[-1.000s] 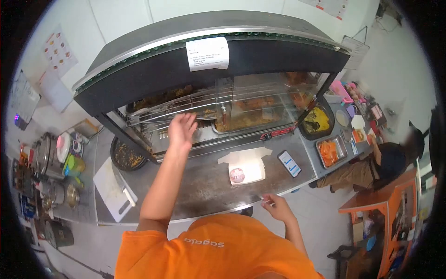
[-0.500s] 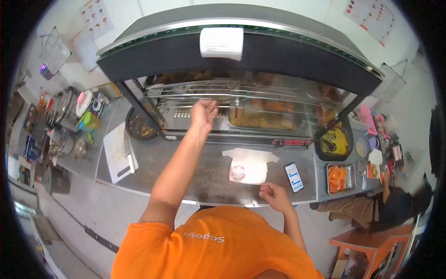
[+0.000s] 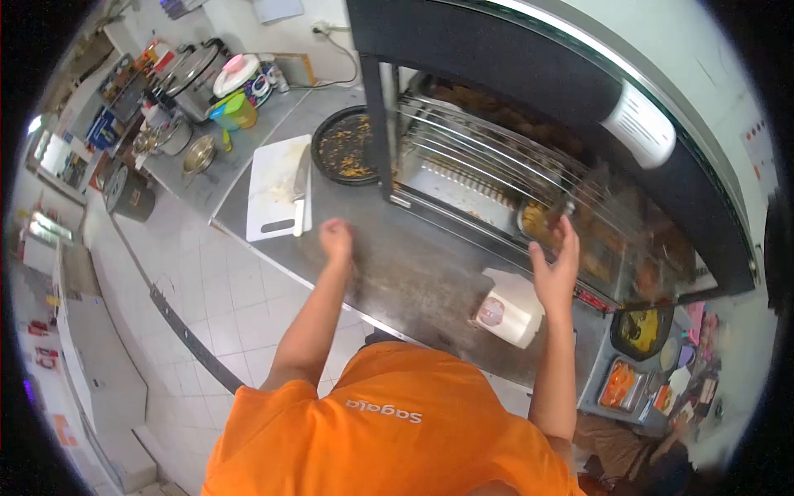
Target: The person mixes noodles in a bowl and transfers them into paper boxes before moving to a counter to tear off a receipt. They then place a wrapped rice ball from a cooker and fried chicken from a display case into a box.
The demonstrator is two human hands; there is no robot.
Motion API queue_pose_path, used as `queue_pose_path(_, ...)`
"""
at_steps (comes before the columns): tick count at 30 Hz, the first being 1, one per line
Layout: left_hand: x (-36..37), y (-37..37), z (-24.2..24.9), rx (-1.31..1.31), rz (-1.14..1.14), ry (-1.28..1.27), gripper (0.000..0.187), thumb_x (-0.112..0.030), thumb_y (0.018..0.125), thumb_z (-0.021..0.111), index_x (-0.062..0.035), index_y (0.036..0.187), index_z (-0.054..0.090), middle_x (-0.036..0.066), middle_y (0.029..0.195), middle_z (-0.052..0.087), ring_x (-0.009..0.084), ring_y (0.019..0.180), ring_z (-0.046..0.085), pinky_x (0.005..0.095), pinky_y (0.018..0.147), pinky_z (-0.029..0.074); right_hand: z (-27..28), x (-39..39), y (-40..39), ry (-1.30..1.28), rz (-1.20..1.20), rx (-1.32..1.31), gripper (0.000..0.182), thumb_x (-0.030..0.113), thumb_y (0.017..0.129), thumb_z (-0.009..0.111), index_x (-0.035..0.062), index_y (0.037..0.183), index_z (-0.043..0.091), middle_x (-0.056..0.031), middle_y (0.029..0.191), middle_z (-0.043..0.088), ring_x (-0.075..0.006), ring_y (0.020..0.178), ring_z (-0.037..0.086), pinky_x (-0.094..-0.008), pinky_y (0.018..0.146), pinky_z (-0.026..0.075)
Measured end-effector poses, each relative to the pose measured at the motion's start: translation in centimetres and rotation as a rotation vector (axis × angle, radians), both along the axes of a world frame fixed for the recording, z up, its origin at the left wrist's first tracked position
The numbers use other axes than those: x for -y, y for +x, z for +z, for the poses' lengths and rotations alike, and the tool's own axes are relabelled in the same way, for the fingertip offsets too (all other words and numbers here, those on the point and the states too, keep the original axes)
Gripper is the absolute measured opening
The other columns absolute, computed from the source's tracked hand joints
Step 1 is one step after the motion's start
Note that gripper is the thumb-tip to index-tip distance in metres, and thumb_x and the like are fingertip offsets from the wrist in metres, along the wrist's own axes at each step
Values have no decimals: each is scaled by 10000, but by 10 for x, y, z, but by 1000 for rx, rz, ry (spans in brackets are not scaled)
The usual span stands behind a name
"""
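My left hand (image 3: 335, 240) hovers over the grey counter with its fingers curled in, just right of a kitchen knife (image 3: 298, 211). This white-handled knife lies on a white cutting board (image 3: 269, 194). At the glass front of a food display cabinet (image 3: 471, 217), my right hand (image 3: 560, 269) is raised with thumb and fingers apart. A metal rack (image 3: 488, 149) and food trays show inside the cabinet. Below and left of that hand, a white takeaway box (image 3: 514, 312) with a round red print stands on the counter, partly covered by my right forearm.
A black round pan (image 3: 343, 147) with crumbs sits beside the board. Pots and a metal bowl (image 3: 199, 155) occupy the left counter. At right are a yellow-filled pan (image 3: 638, 332) and a tray of orange food (image 3: 622, 384). Another person (image 3: 616, 442) is at lower right.
The view has swung left. My left hand has come down from the cabinet opening toward the cutting board. My right hand has risen from beside the box to the cabinet front.
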State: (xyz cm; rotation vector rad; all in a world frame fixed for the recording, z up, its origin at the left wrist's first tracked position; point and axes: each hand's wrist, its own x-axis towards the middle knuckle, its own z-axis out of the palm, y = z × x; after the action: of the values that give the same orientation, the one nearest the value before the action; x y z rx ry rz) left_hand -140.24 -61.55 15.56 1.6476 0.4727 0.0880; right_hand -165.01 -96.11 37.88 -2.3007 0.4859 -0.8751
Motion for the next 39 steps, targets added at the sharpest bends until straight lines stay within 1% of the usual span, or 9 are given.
queue_pose_path(5,-157,144,-69,-34,518,324,322,-258,841,674,-19,1054,636,245,1037,697,415,1003,665,489,890,512,-11,-7,20,81,-157,15,541,128,877,738,45,1373,539,-130,1338,587,-270,1207,595,-395,984,478)
queue_pose_path(9,-190,194,-40,224,-34,814,424,-379,823,717,-102,1132,626,252,849,702,485,882,669,521,820,527,-3,-18,37,11,-253,26,390,121,845,768,28,1196,625,-121,1172,668,-244,1082,635,-375,954,483)
queue_pose_path(12,-190,237,-62,-7,-416,1001,690,-663,894,557,-245,1443,554,296,1115,698,476,1111,648,506,985,503,3,-38,52,-102,-308,10,366,103,799,777,21,1132,648,-133,1122,667,-271,1064,640,-383,956,490)
queue_pose_path(15,-203,268,-77,-57,-622,1294,728,-605,993,433,54,1034,739,298,1027,713,448,1031,683,525,955,496,-12,-50,65,-208,-282,83,347,154,763,770,26,1057,638,-198,1139,642,-387,1152,602,-451,1010,463)
queue_pose_path(24,-183,248,-58,87,52,1065,732,-653,812,701,72,715,682,217,803,725,382,666,713,472,674,572,3,-117,98,100,157,-2,481,256,836,754,49,1236,585,-249,1403,550,-385,1317,536,-485,1078,438)
queue_pose_path(27,-198,266,-60,-83,-431,880,487,-411,747,769,69,749,687,218,805,726,332,623,710,416,650,570,8,-95,68,348,27,7,436,193,853,750,52,1231,584,-197,1320,619,-276,1155,665,-407,917,544)
queue_pose_path(31,-211,291,-97,-78,-203,871,266,-204,696,714,53,695,645,185,745,714,333,694,710,433,647,549,-40,-3,-6,429,-257,317,283,27,853,683,32,1129,622,-92,1090,700,-139,858,711,-283,747,551)
queue_pose_path(35,-232,280,-84,143,-329,1259,260,-195,702,717,32,809,648,198,781,707,357,678,690,457,651,538,-28,120,-100,79,-741,382,288,54,844,672,36,1127,620,-90,1072,691,-197,983,666,-341,880,523)
queue_pose_path(39,-208,217,-41,394,-83,745,163,-108,809,695,-35,938,629,124,765,675,255,612,634,378,595,516,-39,238,-163,-108,-984,275,687,170,809,724,-11,1412,451,-231,1330,562,-330,1130,628,-408,995,485)
